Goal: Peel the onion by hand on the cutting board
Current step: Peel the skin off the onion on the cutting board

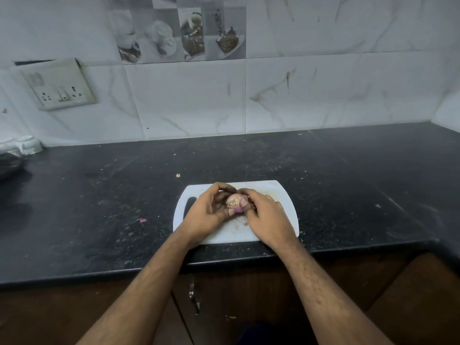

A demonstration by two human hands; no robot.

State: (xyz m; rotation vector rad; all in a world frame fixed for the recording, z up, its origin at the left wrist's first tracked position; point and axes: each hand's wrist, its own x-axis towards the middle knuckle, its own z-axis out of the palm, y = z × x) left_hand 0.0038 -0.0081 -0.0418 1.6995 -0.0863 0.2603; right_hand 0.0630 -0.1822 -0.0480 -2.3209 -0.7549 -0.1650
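Onion (234, 202), small and pinkish, is sitting between both hands above the white cutting board (278, 195), whose slot handle is lying toward our left. We are cupping it with the left hand (207, 210), fingers curled round its far side and thumb pressing near its base, while the right hand (267, 217) is closing in from the other side with fingertips pinching at the skin. Board is resting near the front edge of the black speckled countertop (99, 207).
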